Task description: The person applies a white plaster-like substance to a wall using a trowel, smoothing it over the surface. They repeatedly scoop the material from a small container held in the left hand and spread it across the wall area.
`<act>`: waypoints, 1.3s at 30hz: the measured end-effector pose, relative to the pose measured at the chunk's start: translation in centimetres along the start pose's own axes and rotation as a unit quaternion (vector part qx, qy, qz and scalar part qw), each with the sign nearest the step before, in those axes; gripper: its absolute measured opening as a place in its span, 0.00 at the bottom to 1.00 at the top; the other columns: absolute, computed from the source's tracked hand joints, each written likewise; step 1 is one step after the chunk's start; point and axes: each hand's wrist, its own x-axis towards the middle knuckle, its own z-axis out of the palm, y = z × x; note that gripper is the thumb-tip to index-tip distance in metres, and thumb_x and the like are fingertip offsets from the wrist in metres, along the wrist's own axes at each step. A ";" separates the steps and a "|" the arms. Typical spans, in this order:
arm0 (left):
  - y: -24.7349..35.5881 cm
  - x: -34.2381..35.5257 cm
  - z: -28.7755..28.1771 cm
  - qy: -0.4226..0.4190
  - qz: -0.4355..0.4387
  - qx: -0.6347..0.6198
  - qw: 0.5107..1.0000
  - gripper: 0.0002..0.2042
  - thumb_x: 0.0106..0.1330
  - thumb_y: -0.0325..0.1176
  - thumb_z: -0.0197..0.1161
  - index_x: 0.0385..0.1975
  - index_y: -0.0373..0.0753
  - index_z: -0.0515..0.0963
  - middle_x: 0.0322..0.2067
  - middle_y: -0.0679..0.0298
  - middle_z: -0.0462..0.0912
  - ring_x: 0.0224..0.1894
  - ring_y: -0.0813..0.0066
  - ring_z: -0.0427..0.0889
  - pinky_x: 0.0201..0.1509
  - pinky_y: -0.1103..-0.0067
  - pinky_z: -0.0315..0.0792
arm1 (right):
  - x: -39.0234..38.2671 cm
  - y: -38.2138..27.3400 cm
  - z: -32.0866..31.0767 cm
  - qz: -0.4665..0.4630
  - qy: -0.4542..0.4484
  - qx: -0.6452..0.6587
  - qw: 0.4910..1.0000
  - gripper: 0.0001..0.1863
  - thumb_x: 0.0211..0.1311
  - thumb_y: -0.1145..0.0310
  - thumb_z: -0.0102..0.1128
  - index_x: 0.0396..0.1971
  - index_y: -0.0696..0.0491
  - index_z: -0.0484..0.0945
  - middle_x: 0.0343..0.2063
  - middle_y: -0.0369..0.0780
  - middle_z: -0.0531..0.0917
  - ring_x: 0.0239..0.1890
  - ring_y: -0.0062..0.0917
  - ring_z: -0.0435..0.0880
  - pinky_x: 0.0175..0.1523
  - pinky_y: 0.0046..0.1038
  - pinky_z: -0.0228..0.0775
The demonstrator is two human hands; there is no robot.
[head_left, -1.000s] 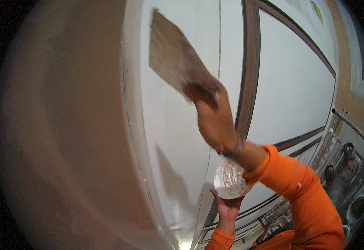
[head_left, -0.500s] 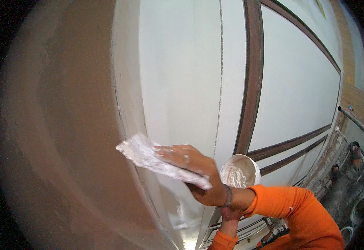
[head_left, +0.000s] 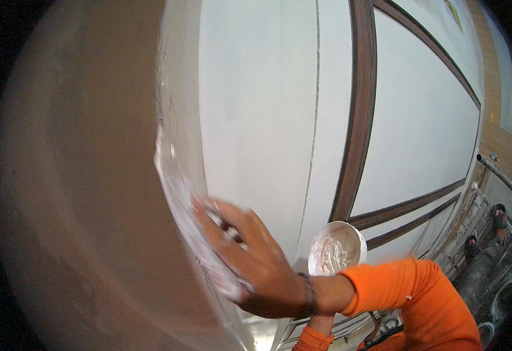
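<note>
My right hand (head_left: pixel 262 272), at six o'clock, grips a paste-smeared putty scraper (head_left: pixel 188 219) at eight, lying along the pale corner strip (head_left: pixel 182 88) beside the brown wall (head_left: pixel 92 175). Only the left wrist (head_left: pixel 321 323) shows; I can't tell that hand's grip. The white bucket (head_left: pixel 350 240) sits between four and five. I'd hold the blade at a shallow angle, pressing evenly. Half a second ago it pointed toward ten; now, toward eleven.

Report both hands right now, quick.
Left hand: mostly hidden; open, closed or holding something cannot be told.
Right hand: closed, holding the white-smeared scraper.
</note>
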 end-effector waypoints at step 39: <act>-1.1 -2.4 0.7 0.019 -0.019 0.011 1.000 0.46 0.58 0.73 0.52 0.72 0.50 0.52 0.69 0.58 0.57 0.72 0.54 0.55 0.74 0.52 0.50 | 3.3 1.9 -3.3 0.118 0.092 0.066 0.987 0.18 0.62 0.75 0.52 0.51 0.67 0.69 0.40 0.52 0.78 0.43 0.37 0.80 0.52 0.31 0.72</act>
